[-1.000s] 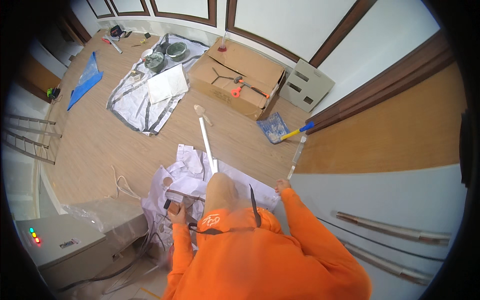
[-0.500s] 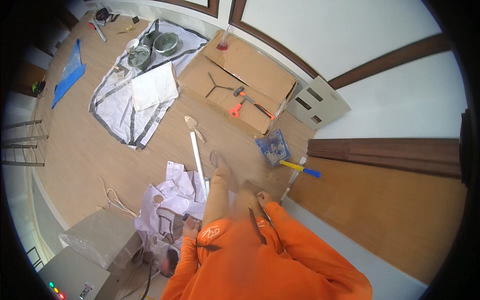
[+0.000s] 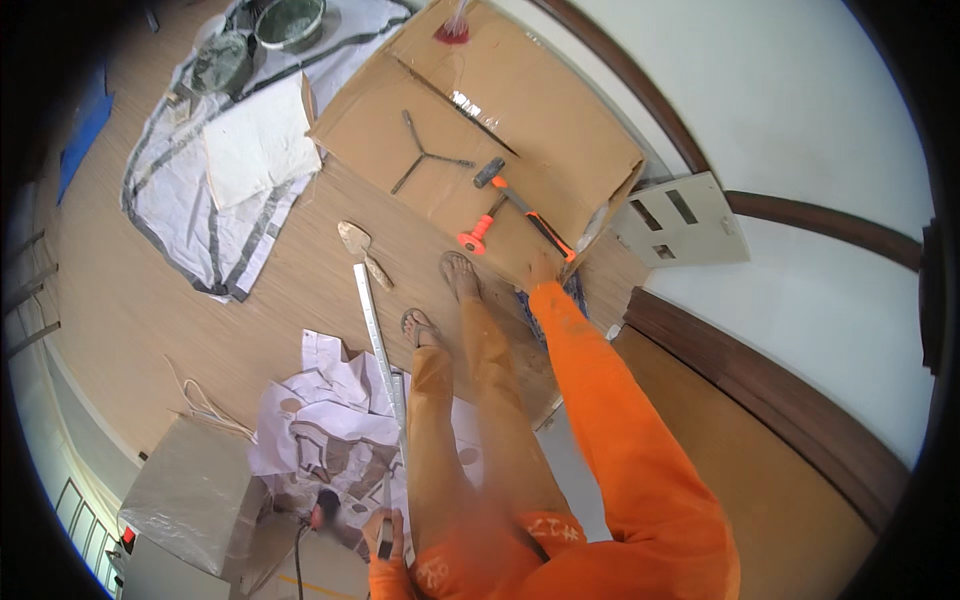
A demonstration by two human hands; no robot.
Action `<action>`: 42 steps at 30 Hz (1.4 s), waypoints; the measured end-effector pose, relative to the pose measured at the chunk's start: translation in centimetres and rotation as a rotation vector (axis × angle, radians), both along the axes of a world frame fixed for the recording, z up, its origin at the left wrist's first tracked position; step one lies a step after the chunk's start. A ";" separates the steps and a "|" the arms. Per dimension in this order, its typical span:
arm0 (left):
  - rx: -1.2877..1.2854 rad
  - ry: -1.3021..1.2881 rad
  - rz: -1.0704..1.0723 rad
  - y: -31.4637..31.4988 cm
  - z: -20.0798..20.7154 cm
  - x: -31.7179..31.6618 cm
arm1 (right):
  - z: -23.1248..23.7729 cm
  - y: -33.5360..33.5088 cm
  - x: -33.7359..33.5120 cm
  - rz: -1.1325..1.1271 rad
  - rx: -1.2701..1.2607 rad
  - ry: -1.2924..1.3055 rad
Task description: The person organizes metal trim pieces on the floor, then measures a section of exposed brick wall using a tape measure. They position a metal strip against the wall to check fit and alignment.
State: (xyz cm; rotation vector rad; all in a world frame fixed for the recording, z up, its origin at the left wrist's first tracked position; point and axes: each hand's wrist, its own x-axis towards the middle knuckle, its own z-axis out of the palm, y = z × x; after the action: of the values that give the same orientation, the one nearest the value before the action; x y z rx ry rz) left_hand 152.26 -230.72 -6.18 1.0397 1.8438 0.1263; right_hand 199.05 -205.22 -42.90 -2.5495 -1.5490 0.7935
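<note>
My right arm stretches forward, and my right hand (image 3: 543,270) is at the near edge of a large cardboard sheet (image 3: 440,55). Its fingers look loosely extended, beside the handle end of a hammer (image 3: 530,215) with an orange-and-black grip. Left of the hammer lies a chisel (image 3: 480,228) with a red-orange hand guard. Low in the view, my left hand (image 3: 383,530) is closed around a small dark hand tool (image 3: 386,545) with a thin pale strip sticking forward; its exact kind is unclear.
A three-armed metal wrench (image 3: 425,155) lies on the cardboard. On the floor are a trowel (image 3: 365,250), a long metal straightedge (image 3: 375,335) and crumpled printed sheeting (image 3: 330,390). Buckets (image 3: 290,22) stand on a tarp at far left. A slotted panel (image 3: 685,222) leans at right.
My right hand has gone from beside my leg to the cardboard's near edge by the hammer, now covering most of the blue dustpan. The view has shifted, and both feet now show.
</note>
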 end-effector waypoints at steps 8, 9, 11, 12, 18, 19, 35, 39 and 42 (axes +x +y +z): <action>-0.353 -0.054 0.249 -5.0 -3.0 3.3 | -8.2 16.2 1.6 0.096 -0.147 -0.046; -0.381 -0.063 0.269 -5.1 -3.2 3.7 | -9.0 16.6 1.7 0.119 -0.165 -0.025; -0.414 -0.081 0.292 -4.7 -3.8 4.5 | -10.8 16.6 3.1 0.168 -0.130 -0.023; -0.431 -0.089 0.301 -4.6 -4.0 4.4 | -11.4 16.4 3.7 0.191 -0.108 -0.022; -0.616 -0.143 0.577 -5.6 -2.6 5.2 | -10.0 15.5 3.4 0.123 -0.018 0.058; -0.656 -0.170 0.701 -6.2 -2.4 5.3 | -8.8 15.8 2.9 0.077 -0.054 0.061; -0.051 -0.008 0.073 -5.7 -2.5 9.4 | 2.0 7.8 3.7 -0.208 0.141 0.292; -0.056 -0.023 0.211 -4.8 0.5 10.1 | 6.4 1.6 5.5 0.028 0.099 0.088; -0.059 -0.023 0.449 -7.0 2.5 11.3 | 10.1 -0.1 4.8 0.139 0.054 0.140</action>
State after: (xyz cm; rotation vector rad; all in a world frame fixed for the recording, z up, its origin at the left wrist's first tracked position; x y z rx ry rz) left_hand 163.57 -237.72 -3.65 0.5679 2.0208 0.3456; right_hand 203.84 -205.32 -32.81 -2.3147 -1.6922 0.9089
